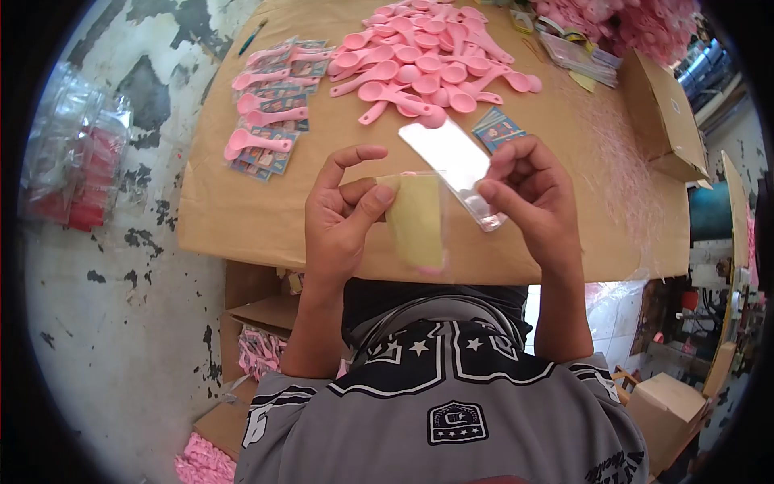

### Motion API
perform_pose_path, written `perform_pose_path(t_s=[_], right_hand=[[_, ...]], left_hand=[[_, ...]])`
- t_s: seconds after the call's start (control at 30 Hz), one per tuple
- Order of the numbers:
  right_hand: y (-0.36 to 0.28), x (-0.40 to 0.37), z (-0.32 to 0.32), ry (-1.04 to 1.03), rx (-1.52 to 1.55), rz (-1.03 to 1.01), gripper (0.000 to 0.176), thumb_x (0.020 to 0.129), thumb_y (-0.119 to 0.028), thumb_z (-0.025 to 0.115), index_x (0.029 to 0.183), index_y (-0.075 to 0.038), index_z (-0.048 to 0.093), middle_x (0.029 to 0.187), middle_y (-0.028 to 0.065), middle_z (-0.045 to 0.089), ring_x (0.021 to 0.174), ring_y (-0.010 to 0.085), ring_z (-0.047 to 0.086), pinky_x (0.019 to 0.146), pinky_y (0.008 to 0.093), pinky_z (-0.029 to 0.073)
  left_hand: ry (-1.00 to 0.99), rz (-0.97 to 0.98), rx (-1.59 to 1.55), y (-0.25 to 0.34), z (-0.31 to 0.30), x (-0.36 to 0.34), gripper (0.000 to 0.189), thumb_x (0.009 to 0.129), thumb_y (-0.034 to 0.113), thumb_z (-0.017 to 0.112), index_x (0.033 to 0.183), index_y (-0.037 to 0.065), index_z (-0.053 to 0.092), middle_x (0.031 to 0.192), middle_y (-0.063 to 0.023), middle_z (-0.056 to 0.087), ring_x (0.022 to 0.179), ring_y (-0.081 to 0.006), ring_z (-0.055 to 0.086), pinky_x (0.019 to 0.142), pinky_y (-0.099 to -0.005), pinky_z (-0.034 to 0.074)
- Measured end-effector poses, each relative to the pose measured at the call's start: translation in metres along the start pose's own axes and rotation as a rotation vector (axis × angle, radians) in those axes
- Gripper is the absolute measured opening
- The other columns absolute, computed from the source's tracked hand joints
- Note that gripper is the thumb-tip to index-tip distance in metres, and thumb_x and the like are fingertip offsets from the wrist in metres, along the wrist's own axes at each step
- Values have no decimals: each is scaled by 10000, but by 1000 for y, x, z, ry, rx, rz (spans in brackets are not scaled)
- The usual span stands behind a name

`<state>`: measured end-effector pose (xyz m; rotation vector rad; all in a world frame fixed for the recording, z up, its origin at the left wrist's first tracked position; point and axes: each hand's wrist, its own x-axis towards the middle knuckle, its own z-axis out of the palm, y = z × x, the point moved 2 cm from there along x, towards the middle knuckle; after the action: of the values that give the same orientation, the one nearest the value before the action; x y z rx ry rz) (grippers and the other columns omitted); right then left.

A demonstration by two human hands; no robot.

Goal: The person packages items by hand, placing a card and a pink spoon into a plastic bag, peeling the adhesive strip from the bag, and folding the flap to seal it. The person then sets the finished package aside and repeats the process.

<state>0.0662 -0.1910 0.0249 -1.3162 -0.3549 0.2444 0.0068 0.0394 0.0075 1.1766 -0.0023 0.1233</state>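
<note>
My left hand (343, 214) pinches a small clear plastic bag (418, 222) between thumb and fingers, its index finger raised and bent. A pale yellow card seems to fill the bag, with a bit of pink along its lower edge. To the right, my right hand (532, 198) has thumb and index finger drawn together; whatever they hold, if anything, is too small to make out. Below that hand lies a stack of clear plastic bags (447, 153), shining white. Several blue printed cards (497, 127) rest just beyond it.
A big heap of pink measuring spoons (419, 56) covers the table's far middle. Bagged spoons with cards (262, 143) lie in a row at left, near a pen (252, 38). A cardboard box (663, 113) and plastic strands (609, 153) are at right.
</note>
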Motion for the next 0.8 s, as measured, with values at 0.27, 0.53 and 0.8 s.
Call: perform_pose_path(t_s=[0.27,0.53,0.8], right_hand=[[-45,-4,-33,-167,-75,-31,199,994,-145,713,1094,24,683,957,91,692,842,125,651,760,278,516],[-56,-7,-88,649,-1434,-384,307,994,-193,702,1261,-43,701,1212,165,731,1179,325,683,1001,410,510],[-10,-9,-40,224,-1157,-177,222,932,-157,748,1129,-56,747,1101,147,702,1053,333,647,949,439,501]], left_hand=[[252,362,438,50,-38,-10,391,1006,-18,663,1386,-31,575,1112,-142,762,1020,-126,712,870,-237,542],[246,580,1308,85,-105,18,341,987,47,702,1328,37,704,1424,-173,664,1298,-244,650,1091,-378,499],[-104,363,1131,25,-18,16,268,966,100,713,1224,28,728,1239,-154,732,1178,-306,667,1026,-416,507]])
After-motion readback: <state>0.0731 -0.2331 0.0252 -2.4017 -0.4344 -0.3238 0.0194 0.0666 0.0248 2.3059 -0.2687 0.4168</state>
